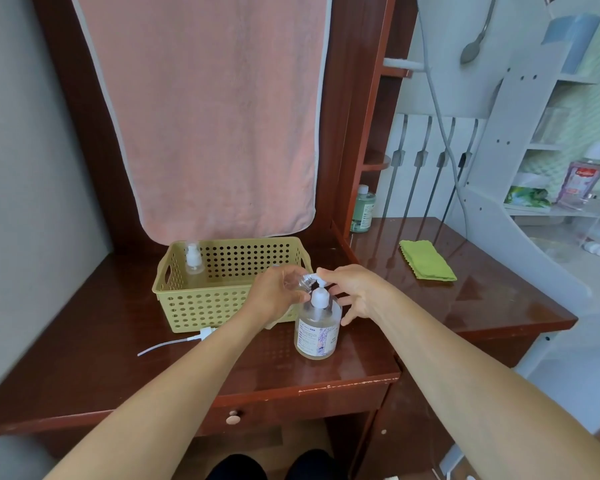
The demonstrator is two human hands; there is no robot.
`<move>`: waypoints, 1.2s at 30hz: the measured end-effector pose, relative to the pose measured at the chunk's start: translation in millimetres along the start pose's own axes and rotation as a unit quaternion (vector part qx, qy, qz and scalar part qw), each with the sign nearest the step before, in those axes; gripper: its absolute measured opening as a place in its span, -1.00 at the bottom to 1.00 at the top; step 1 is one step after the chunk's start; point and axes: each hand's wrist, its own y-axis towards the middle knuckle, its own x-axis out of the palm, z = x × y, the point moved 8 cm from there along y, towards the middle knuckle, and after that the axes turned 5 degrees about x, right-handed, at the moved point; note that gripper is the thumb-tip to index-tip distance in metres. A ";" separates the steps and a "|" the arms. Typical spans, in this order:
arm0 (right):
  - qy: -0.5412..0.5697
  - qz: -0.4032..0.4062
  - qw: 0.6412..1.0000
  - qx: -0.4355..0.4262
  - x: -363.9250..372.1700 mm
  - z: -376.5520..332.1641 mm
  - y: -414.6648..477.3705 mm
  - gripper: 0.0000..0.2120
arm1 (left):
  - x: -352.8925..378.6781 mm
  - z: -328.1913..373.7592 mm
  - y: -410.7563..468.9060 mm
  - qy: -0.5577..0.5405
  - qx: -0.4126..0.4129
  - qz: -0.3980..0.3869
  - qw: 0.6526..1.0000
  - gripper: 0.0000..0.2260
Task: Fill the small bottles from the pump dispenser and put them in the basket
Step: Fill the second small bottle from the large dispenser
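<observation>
Fingers [293, 294] of the left hand [276, 294] curl round a small clear bottle [302, 283] and cover most of it. Only its neck and shoulder show, tilted toward the spout of the dispenser [317, 329]. How much liquid it holds cannot be told. The spout itself is a white blur, so whether the neck touches it is unclear.

The right hand [354, 291] is spread and holds nothing, with its forefinger reaching to the pump head and the other fingers loosely splayed beside the dispenser's shoulder. Whether the fingertip presses the head or only touches it cannot be made out.

The dispenser stands upright near the front edge of the desk [101, 368], toward its right corner. It is filled with pale liquid nearly to the shoulder.

The basket [219, 308] sits just behind the hands, toward the back edge. A second bottle [194, 263] with a white spray top stands upright in its back left corner. The left hand covers the basket's right end.

A loose pump top [207, 333] with its tube lies on the desk, touching or just in front of the basket's front wall.

A green cloth [426, 260] lies on the adjoining surface to the right.
</observation>
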 end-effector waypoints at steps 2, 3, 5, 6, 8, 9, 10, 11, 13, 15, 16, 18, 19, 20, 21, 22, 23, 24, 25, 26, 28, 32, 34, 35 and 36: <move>-0.002 0.009 1.000 -0.003 -1.5 -0.2 1.5 -0.55 | 1.6 -2.0 2.0 0.002 0.001 -0.008 1.000 -0.73; -0.005 0.020 1.000 -0.003 -1.8 0.3 2.3 -0.55 | 3.7 -3.6 1.6 0.002 0.000 -0.017 1.000 -0.73; -0.005 0.042 0.999 -0.006 -1.0 0.1 4.1 -0.60 | 7.4 -7.1 0.6 0.003 -0.003 -0.031 1.000 -0.73; -0.003 0.047 0.999 -0.006 -0.3 0.9 5.0 -0.63 | 8.7 -8.8 -0.2 0.005 -0.003 -0.032 0.999 -0.73; -0.002 0.049 0.999 -0.003 1.2 2.3 6.1 -0.65 | 8.9 -9.3 -1.9 0.007 0.000 -0.031 0.999 -0.75; -0.004 0.048 0.999 -0.003 1.3 2.4 5.7 -0.63 | 8.6 -9.0 -2.3 0.005 0.000 -0.029 1.000 -0.75; -0.007 0.043 0.999 -0.004 1.2 1.6 4.4 -0.60 | 7.8 -8.6 -2.6 0.001 -0.002 -0.026 1.000 -0.75; -0.008 0.031 0.999 -0.003 1.5 0.3 3.7 -0.57 | 6.5 -8.2 -2.4 -0.003 -0.003 -0.023 1.000 -0.76; -0.012 0.013 1.000 0.002 1.3 -2.9 1.9 -0.57 | 2.8 -5.0 -1.1 0.003 0.001 -0.015 1.000 -0.76; -0.019 0.016 1.000 0.001 -0.2 -6.6 2.3 -0.60 | 1.1 -3.6 1.2 0.013 0.007 -0.012 1.000 -0.75; -0.021 0.021 1.000 -0.001 -0.1 -7.5 3.2 -0.60 | 1.4 -4.1 1.5 0.013 0.007 -0.014 1.000 -0.74; -0.025 0.044 0.999 -0.005 1.2 -7.8 5.7 -0.61 | 4.4 -5.6 0.6 0.006 0.003 -0.025 1.000 -0.74; -0.030 0.058 0.998 -0.007 2.1 -7.4 6.5 -0.63 | 6.3 -7.4 0.2 0.005 0.002 -0.031 0.999 -0.74; -0.035 0.068 0.997 -0.009 3.0 -6.5 6.3 -0.65 | 7.6 -8.5 -0.3 0.010 0.005 -0.034 0.999 -0.74; -0.037 0.074 0.997 -0.009 4.1 -5.2 6.4 -0.68 | 7.6 -9.0 -1.3 0.020 0.007 -0.033 0.999 -0.74; -0.035 0.075 0.997 -0.009 4.4 -4.5 5.6 -0.70 | 6.8 -8.9 -1.7 0.030 0.009 -0.030 0.999 -0.74; -0.028 0.070 0.997 -0.007 3.8 -3.9 4.3 -0.71 | 6.3 -8.1 -1.7 0.033 0.010 -0.026 0.999 -0.74; -0.020 0.060 0.998 -0.004 3.4 -3.1 4.1 -0.70 | 6.4 -8.6 -1.2 0.029 0.008 -0.025 0.999 -0.74; -0.015 0.046 0.999 -0.001 2.7 -3.2 3.5 -0.68 | 5.6 -7.3 -0.8 0.020 0.007 -0.025 0.999 -0.73; -0.012 0.030 0.999 0.004 2.4 -3.2 3.2 -0.66 | 4.7 -5.7 -0.8 0.011 0.006 -0.024 1.000 -0.74; -0.015 0.012 1.000 0.009 1.4 -5.4 3.2 -0.64 | 3.0 -2.5 0.5 0.006 0.010 -0.024 1.000 -0.75; -0.025 0.039 0.999 0.003 2.4 -9.2 6.9 -0.67 | 4.4 -5.1 0.6 -0.006 0.004 -0.029 1.000 -0.74; -0.045 0.068 0.997 0.003 3.8 -8.8 7.7 -0.70 | 7.9 -8.4 0.3 -0.008 0.002 -0.035 0.999 -0.74; -0.048 0.075 0.996 0.003 4.4 -7.5 7.5 -0.72 | 8.9 -9.1 -0.9 -0.005 0.001 -0.035 0.999 -0.75; -0.044 0.075 0.996 0.002 4.6 -6.5 7.1 -0.75 | 8.9 -9.3 -1.8 -0.004 -0.001 -0.034 0.999 -0.76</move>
